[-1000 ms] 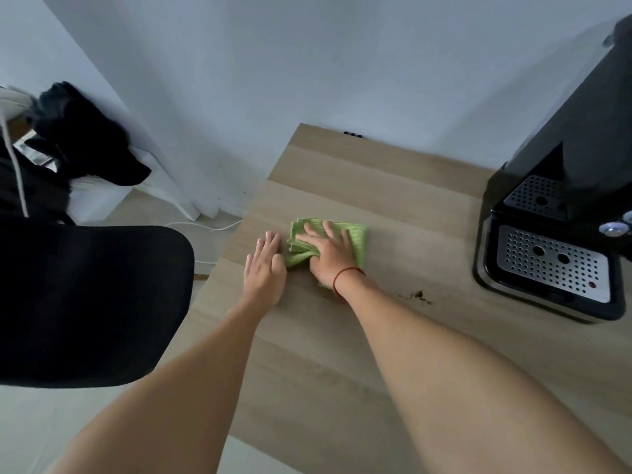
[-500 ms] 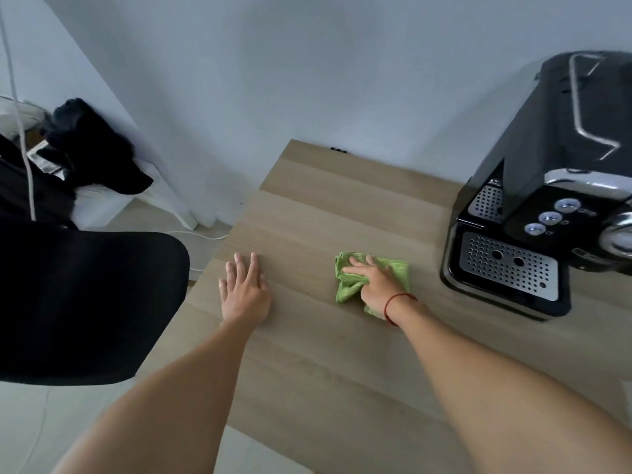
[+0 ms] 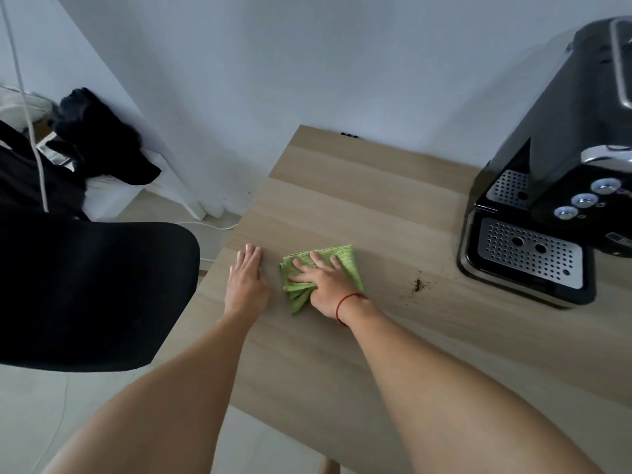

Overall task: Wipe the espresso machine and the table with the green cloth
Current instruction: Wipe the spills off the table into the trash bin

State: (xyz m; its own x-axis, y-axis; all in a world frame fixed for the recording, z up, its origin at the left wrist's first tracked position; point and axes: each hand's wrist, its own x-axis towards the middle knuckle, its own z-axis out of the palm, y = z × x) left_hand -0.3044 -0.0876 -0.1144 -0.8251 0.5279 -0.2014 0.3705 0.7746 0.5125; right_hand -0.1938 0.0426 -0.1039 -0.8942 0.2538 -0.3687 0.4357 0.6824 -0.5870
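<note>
The folded green cloth [image 3: 347, 265] lies on the light wooden table [image 3: 342, 186] near its left edge. My right hand [image 3: 323, 282] presses flat on the cloth with straight spread fingers; a red string circles that wrist. My left hand [image 3: 246, 278] rests flat on the bare tabletop just left of the cloth, fingers straight and together. The black espresso machine [image 3: 561, 186] stands at the right, its perforated metal drip tray facing me. A small patch of brown coffee grounds [image 3: 418, 285] sits on the table between the cloth and the machine.
A black chair back [image 3: 85, 292] stands close to the table's left edge. Dark clothing [image 3: 99, 138] lies on a white surface by the wall at far left, with a white cord [image 3: 30, 107] hanging there. The white wall runs behind the table.
My right hand slid the cloth right toward the machine, then back left next to my left hand. The left hand stayed flat on the table. The grounds show again.
</note>
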